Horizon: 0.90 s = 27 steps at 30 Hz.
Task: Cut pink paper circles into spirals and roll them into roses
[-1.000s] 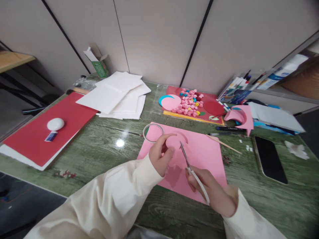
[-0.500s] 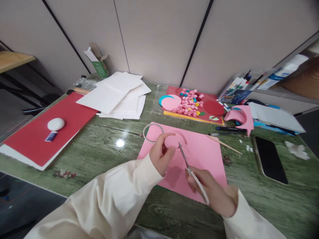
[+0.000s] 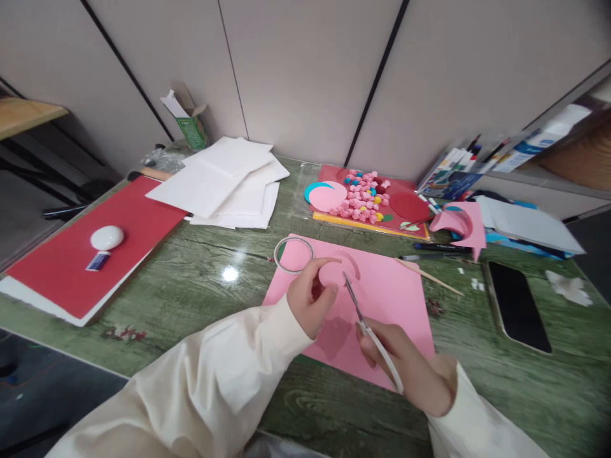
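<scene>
My left hand (image 3: 310, 299) pinches a small pink paper disc (image 3: 331, 273) above a large pink sheet (image 3: 382, 299) on the green table. My right hand (image 3: 405, 369) grips white-handled scissors (image 3: 370, 331), whose blades point up and left into the disc's edge. A thin curved pink strip (image 3: 352, 262) hangs off the disc's upper right. A clear tape ring (image 3: 293, 254) lies at the sheet's top left corner, just beyond my left fingers.
A red board (image 3: 71, 261) with a white oval object (image 3: 107, 238) sits left. White sheets (image 3: 229, 181) lie at the back. A red tray (image 3: 405, 207) holds pink pompoms (image 3: 365, 197). A black phone (image 3: 518, 305), pens (image 3: 434, 247) and a wooden stick (image 3: 429, 275) lie right.
The scissors' blades shifted slightly along the disc's edge, and the disc turned a little in my left fingers. Both hands stayed in place.
</scene>
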Motion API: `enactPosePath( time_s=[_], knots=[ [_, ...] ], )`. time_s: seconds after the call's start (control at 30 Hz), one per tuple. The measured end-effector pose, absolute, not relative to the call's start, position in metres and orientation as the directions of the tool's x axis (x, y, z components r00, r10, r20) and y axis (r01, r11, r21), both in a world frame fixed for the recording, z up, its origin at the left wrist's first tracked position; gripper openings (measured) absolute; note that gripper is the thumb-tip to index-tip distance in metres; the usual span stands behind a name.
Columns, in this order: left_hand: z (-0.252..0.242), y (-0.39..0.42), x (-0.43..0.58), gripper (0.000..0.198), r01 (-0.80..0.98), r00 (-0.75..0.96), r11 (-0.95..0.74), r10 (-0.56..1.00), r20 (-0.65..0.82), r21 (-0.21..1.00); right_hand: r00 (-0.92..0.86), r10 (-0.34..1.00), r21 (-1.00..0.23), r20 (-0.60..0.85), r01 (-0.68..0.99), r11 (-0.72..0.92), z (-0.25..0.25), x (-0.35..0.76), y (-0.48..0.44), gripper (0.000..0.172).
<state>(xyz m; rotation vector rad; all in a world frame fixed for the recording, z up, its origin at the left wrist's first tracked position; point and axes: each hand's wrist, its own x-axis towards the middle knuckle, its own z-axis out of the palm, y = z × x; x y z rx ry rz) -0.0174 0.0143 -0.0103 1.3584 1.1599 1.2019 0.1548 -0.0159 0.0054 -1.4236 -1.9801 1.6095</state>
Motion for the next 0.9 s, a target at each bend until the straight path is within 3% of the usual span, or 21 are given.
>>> enactPosePath(
  time_s=[0.63, 0.9],
  knots=[
    [-0.0163, 0.0155, -0.0164, 0.030, 0.005, 0.019, -0.071, 0.997, 0.071, 0.997, -0.510, 0.778, -0.859, -0.366, 0.508, -0.071, 0.0013, 0.1552, -0.0153, 0.040],
    [-0.0094, 0.0148, -0.0192, 0.032, 0.083, 0.126, -0.068, 0.990, 0.058, 0.994, -0.507, 0.790, -0.855, -0.345, 0.516, -0.043, 0.0044, 0.1558, -0.0146, 0.041]
  ],
)
